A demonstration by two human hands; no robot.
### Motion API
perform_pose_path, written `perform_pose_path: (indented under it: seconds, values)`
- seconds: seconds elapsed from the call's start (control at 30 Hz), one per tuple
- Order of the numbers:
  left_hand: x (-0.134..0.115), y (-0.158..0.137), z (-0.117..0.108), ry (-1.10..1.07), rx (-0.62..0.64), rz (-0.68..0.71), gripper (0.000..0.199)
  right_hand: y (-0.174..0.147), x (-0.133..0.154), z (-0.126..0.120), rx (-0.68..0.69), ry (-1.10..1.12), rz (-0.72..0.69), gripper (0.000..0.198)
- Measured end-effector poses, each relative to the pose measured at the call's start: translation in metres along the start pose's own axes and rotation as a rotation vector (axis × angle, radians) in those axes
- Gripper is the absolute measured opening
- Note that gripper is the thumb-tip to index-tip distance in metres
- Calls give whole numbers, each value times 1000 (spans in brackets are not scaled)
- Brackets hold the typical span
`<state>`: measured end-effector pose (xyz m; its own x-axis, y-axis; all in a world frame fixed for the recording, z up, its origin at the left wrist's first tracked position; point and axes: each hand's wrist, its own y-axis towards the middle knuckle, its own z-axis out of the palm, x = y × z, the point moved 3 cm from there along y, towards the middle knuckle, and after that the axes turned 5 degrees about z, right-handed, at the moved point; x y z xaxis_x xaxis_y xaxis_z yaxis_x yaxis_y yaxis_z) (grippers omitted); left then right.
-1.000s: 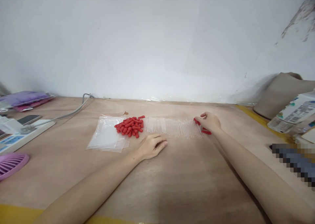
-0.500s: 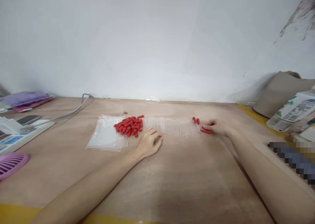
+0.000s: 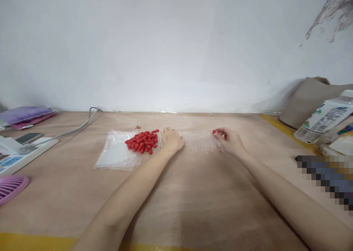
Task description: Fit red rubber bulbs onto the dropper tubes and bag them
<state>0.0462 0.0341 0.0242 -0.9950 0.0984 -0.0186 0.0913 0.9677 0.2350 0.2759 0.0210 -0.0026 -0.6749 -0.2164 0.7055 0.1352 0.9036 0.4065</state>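
Thin clear tubes [image 3: 201, 141] lie side by side in a row across the table. My left hand [image 3: 171, 139] rests palm down over their left part, its thumb apart from the fingers. At the right end, my right hand [image 3: 230, 142] has thumb and fingertips closed together at a red rubber dropper bulb [image 3: 214, 132]. Any other bulbs at that end are hidden behind this hand. Left of my left hand is a heap of red dropper bulbs [image 3: 142, 142], partly over flat clear plastic bags [image 3: 113, 151].
A white power strip [image 3: 46, 144] with a grey cable [image 3: 74, 130], a dark phone [image 3: 31, 137] and a pink slotted object [image 3: 12, 188] are on the left. Purple packages [image 3: 27, 115] lie behind. On the right stand a labelled bottle [image 3: 324, 117] and a beige container [image 3: 299, 104].
My right hand has moved left to the end of the tube row, covering bulbs seen there before. My left hand has shifted slightly away from me, onto the tubes.
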Motion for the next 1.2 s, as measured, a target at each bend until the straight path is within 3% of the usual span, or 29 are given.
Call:
perform_pose_path:
  seconds: [0.07, 0.2, 0.37, 0.53, 0.73, 0.87, 1.03, 1.2]
  values:
    - [-1, 2, 0, 5, 29, -20, 44, -22, 20, 14, -41, 35, -151, 27]
    - [1, 7, -2, -13, 81, -68, 43, -52, 49, 30, 44, -17, -379, 22]
    - [6, 16, -3, -62, 191, -137, 38, -56, 55, 29, 86, -33, -425, 22]
    - [5, 20, -4, -83, 185, -121, 33, -57, 53, 31, 70, -55, -446, 22]
    - [14, -13, -18, -159, 46, 138, 28, -61, 54, 31, 102, -32, -442, 19]
    - [32, -53, -14, -343, -55, 502, 23, -64, 57, 32, 122, 23, -394, 15]
    - [47, -78, 6, -501, -240, 671, 22, -71, 61, 41, 196, 68, -409, 17]
    - [40, -79, 14, -533, -264, 746, 24, -76, 67, 41, 254, 93, -481, 20]
